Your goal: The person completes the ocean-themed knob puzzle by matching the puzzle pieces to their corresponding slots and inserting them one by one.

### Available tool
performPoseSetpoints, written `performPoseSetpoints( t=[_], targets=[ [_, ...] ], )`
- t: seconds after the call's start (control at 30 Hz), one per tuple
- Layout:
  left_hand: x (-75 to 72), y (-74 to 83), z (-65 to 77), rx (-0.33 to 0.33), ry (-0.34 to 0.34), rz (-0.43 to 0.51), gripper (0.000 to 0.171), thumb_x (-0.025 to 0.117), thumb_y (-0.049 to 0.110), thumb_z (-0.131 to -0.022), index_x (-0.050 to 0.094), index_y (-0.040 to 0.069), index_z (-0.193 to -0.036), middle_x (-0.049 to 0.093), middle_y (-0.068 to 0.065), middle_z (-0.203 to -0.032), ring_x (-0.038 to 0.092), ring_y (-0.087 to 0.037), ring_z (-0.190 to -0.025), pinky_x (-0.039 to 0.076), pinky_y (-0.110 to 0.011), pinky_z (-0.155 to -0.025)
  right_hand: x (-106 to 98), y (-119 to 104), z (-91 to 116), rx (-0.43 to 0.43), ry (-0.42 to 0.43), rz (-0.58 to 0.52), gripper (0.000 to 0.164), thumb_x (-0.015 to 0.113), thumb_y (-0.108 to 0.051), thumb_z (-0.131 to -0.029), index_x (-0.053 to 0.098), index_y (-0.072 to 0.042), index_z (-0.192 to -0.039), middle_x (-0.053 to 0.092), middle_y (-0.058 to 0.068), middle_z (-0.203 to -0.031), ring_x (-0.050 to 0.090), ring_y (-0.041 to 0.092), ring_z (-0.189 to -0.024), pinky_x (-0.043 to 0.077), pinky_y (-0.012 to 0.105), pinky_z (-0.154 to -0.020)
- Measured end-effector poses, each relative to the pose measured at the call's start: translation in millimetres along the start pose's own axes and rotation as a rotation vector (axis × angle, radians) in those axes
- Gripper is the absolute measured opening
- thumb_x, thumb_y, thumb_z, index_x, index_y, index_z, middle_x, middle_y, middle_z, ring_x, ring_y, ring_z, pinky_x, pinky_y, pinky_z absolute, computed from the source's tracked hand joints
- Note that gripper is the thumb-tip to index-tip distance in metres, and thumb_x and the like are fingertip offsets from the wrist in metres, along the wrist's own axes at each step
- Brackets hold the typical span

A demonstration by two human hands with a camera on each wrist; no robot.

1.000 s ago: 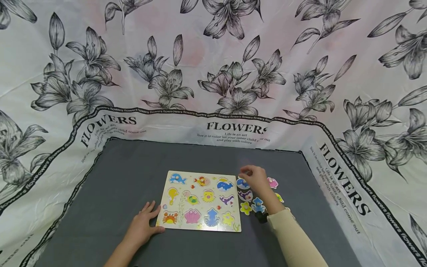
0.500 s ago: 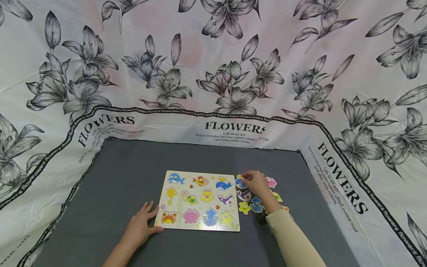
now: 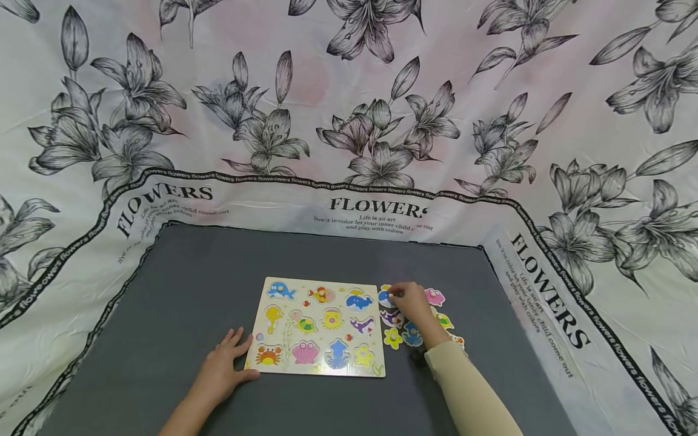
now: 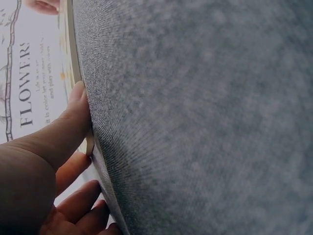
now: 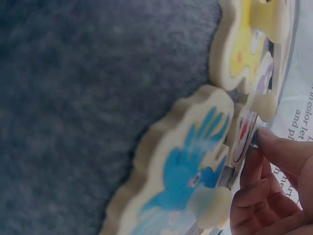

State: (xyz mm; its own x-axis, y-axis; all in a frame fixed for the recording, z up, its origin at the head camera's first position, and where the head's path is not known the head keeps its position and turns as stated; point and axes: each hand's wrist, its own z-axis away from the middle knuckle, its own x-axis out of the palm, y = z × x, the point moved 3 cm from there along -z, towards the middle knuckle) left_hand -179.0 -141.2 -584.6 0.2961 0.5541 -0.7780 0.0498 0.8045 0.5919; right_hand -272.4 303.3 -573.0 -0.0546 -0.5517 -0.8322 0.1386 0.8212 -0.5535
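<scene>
A wooden puzzle board [image 3: 349,363] printed with sea animals lies on the grey table surface. At its lower left corner my left hand [image 3: 220,369] holds the board, thumb along the near edge and fingers at the left side. My right hand [image 3: 417,306] is just right of the board, thumb and finger pinching at the blue whale puzzle piece [image 3: 384,297]; the fingers partly cover it. Close by lie a purple puzzle piece [image 3: 390,318], a yellow star piece [image 3: 392,338] and a blue squid piece [image 5: 178,176] with a wooden knob.
Farther right, partly behind the right hand and forearm, are a pink piece [image 3: 434,296], a green turtle piece [image 3: 444,320] and an orange piece [image 3: 458,341]. A flower-printed white cloth [image 3: 294,212] borders the grey surface at the back and sides.
My right hand has come down to the blue whale piece, its fingertips now at it. The left hand keeps its place at the board's corner. The head view has shifted slightly.
</scene>
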Motion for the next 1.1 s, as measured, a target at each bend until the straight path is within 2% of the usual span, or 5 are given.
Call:
performPoseSetpoints(
  t=[0.17,0.5,0.83,1.1],
  targets=[
    [-6.9,-3.0,3.9,-0.005,0.0,-0.012,0.093,0.089,0.041,-0.069,0.053,0.005,-0.146,0.033,-0.023,-0.16,0.024,-0.048,-0.149,0.03,-0.073,-0.109,5,-12,-2,0.005,0.002,-0.003,0.013,0.075,-0.01,-0.091,0.08,-0.01,-0.104,0.075,0.009,-0.106,0.066,0.023,-0.091,0.058,0.046,-0.09],
    [-6.0,-2.9,3.4,-0.009,-0.007,-0.024,0.093,0.089,0.042,-0.069,0.053,0.005,-0.146,0.033,-0.023,-0.16,0.025,-0.048,-0.149,0.031,-0.073,-0.109,-5,-18,-2,-0.001,0.004,0.035,0.014,0.075,-0.012,-0.092,0.08,-0.009,-0.104,0.076,0.01,-0.106,0.068,0.024,-0.093,0.058,0.046,-0.088],
    [-6.0,-1.2,3.3,-0.001,-0.002,-0.039,0.092,0.089,0.041,-0.069,0.053,0.005,-0.146,0.034,-0.023,-0.16,0.025,-0.047,-0.149,0.032,-0.073,-0.109,-13,-26,0,-0.038,0.038,-0.029,0.014,0.076,-0.013,-0.091,0.08,-0.007,-0.103,0.076,0.01,-0.104,0.071,0.024,-0.094,0.06,0.044,-0.088],
    [-3.5,0.8,2.4,0.018,0.003,-0.048,0.09,0.089,0.04,-0.069,0.054,0.005,-0.145,0.035,-0.023,-0.159,0.027,-0.047,-0.149,0.033,-0.072,-0.109,-13,-41,4,-0.038,0.007,-0.053,0.014,0.076,-0.014,-0.092,0.08,-0.009,-0.104,0.076,0.008,-0.105,0.071,0.023,-0.094,0.061,0.042,-0.085]
  ],
)
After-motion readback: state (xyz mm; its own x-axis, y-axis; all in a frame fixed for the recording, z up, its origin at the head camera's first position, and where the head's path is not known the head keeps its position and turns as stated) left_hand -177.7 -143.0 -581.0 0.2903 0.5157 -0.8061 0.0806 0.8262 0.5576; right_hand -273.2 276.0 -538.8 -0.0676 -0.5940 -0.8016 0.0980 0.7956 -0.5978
